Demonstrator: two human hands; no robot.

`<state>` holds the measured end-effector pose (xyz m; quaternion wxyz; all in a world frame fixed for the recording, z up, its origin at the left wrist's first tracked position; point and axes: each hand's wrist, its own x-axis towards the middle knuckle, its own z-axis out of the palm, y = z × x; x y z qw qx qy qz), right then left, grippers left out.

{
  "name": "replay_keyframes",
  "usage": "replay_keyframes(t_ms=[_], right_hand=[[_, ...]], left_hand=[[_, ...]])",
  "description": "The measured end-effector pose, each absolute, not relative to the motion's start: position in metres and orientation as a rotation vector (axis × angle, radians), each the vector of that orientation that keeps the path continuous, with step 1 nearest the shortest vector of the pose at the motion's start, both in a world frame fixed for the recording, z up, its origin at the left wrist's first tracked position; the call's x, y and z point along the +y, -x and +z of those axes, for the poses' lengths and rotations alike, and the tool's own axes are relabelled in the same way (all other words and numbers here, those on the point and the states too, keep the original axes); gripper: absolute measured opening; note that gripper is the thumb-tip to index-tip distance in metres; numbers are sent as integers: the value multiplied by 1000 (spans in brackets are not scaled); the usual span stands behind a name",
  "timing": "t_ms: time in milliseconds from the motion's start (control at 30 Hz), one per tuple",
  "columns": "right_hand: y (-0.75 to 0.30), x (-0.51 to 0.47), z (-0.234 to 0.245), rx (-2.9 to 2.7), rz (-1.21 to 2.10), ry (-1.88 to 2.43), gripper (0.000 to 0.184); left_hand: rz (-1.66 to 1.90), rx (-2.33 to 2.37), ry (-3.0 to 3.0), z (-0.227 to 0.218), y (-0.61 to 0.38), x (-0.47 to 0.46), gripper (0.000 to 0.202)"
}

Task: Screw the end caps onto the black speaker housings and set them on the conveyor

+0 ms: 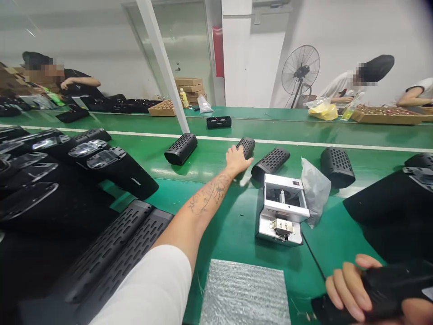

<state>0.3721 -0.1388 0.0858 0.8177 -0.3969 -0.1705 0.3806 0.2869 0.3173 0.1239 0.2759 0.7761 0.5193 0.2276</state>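
My left hand (237, 160) is stretched far out over the green conveyor belt (216, 153), its fingers closed around a black perforated cylinder-shaped casing (246, 146). Two similar perforated casings lie on either side of it, one to the left (181, 148) and one to the right (270, 162), and a shorter one (337, 166) lies farther right. Near the bottom right my right hand (352, 291) grips a black device (392, 289) close to my body, fingers wrapped around it.
A small silver machine (282, 209) stands on the table beside a clear plastic bag (316, 189). A foam sheet (245, 293) lies in front of me. Stacked black housings (67, 180) fill the left. Other people sit across the belt; a fan (300, 72) stands behind.
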Motion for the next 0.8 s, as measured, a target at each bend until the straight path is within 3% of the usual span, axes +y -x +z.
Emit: replay_keyframes(t_ms=[67, 233, 333, 467, 533, 600, 667, 800], right_hand=[[-378, -116, 116, -480, 674, 976, 59], [-385, -52, 166, -807, 329, 901, 61], [-386, -26, 164, -913, 346, 865, 62], [-382, -10, 149, -1081, 426, 806, 48], [-379, -7, 144, -1144, 465, 790, 45], [-374, -6, 141, -1162, 472, 800, 43], [-369, -6, 141, -1141, 461, 841, 41], [-357, -9, 145, -1092, 421, 923, 54]], left_hand=[[555, 1453, -2003, 136, -280, 333, 89], [485, 1418, -1730, 157, -263, 332, 45], [501, 1354, -1569, 174, -232, 314, 57], [557, 1241, -1483, 205, -147, 277, 70], [614, 1177, -1534, 220, -93, 246, 75], [674, 1060, -1780, 229, -42, 204, 94], [615, 957, -2027, 229, -1, 156, 104], [455, 748, -2463, 195, 32, 66, 114]])
